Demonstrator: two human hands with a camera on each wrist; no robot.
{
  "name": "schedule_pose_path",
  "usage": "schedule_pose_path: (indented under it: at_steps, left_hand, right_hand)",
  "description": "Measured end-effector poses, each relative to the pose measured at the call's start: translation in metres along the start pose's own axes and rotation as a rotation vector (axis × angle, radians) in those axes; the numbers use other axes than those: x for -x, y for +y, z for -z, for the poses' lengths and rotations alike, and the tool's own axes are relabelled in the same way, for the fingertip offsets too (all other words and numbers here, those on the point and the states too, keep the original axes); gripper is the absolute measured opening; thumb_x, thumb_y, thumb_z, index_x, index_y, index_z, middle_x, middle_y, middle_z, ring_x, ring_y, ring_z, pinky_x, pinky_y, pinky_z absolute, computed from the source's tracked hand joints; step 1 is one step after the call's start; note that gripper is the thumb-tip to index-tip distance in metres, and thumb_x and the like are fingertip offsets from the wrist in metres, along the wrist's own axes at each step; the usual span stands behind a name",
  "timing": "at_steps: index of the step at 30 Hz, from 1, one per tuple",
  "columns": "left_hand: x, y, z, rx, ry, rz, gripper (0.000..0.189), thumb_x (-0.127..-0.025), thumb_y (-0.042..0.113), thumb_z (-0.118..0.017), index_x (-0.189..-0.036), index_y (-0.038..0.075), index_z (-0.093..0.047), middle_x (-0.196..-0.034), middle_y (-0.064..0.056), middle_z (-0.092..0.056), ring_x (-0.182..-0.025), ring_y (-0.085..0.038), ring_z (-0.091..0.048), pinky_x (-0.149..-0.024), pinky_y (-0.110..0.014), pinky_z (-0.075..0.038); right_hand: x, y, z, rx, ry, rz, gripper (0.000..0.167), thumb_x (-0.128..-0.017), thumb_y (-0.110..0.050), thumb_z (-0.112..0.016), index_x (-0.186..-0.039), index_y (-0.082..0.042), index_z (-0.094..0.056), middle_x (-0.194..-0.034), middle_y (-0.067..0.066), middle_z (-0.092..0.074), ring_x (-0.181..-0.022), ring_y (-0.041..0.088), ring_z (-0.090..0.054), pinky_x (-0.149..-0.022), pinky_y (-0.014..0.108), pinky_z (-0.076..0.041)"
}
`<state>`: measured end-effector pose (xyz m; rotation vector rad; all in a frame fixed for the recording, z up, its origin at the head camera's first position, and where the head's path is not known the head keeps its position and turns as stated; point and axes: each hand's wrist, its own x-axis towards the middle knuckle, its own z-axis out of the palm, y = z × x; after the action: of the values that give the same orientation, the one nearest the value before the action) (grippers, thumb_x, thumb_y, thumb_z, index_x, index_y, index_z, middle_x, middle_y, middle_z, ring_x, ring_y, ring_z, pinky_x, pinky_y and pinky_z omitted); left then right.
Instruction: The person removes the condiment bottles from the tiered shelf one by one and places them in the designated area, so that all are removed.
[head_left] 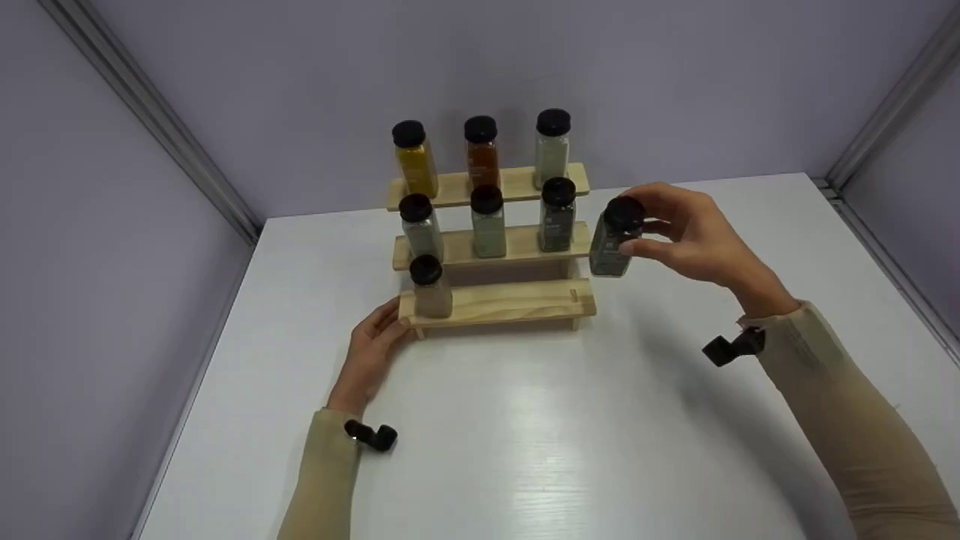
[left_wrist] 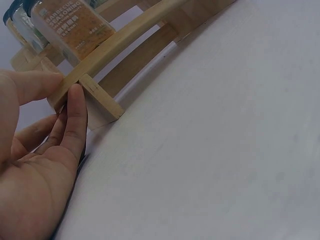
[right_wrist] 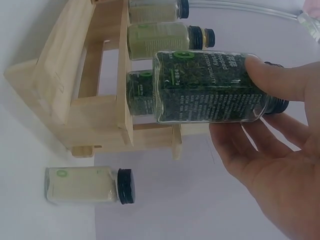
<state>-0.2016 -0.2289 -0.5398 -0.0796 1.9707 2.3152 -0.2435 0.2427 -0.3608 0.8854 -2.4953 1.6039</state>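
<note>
My right hand (head_left: 686, 236) holds a spice jar (head_left: 609, 244) of dark green flakes with a black lid, beside the right end of a three-tier wooden rack (head_left: 517, 301). In the right wrist view, thumb and fingers grip that jar (right_wrist: 205, 87) near its lid. At the rack's lower left corner, my left hand (head_left: 373, 349) pinches the bottom tier. The left wrist view has its thumb on top and fingers (left_wrist: 76, 112) underneath. Just above sits a barbecue seasoning jar (left_wrist: 75, 27), alone at the left of the bottom tier.
Yellow (head_left: 417, 169), red-brown (head_left: 482, 161) and pale (head_left: 553, 157) jars line the top tier. Three more, including a dark green one (head_left: 557, 225), stand on the middle tier. A cream-coloured jar (right_wrist: 82, 185) stands on the table beside the rack. Walls border the white table (head_left: 480, 442).
</note>
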Motion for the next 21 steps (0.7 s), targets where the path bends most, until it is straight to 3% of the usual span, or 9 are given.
schedule_pose_path:
  at_steps: [7, 21]
  left_hand:
    - [0.001, 0.001, -0.001, -0.012, 0.002, 0.002, 0.055, -0.108, 0.011, -0.064, -0.160, 0.004, -0.046, -0.158, -0.014, -0.051, -0.144, -0.025, -0.051, -0.113, -0.028, -0.055]
    - [0.001, -0.001, -0.003, -0.007, -0.022, -0.001, 0.056, -0.109, 0.011, -0.063, -0.161, 0.005, -0.044, -0.159, -0.014, -0.050, -0.145, -0.025, -0.050, -0.115, -0.030, -0.054]
  right_hand:
    - [0.001, 0.008, 0.016, 0.055, 0.026, -0.046, 0.052, -0.093, 0.004, -0.080, -0.142, -0.004, -0.065, -0.130, 0.006, -0.067, -0.117, 0.008, -0.068, -0.101, 0.017, -0.058]
    - [0.005, 0.029, 0.044, 0.032, 0.078, -0.113, 0.055, -0.093, 0.008, -0.077, -0.145, -0.003, -0.062, -0.130, 0.000, -0.068, -0.117, 0.006, -0.068, -0.099, 0.015, -0.058]
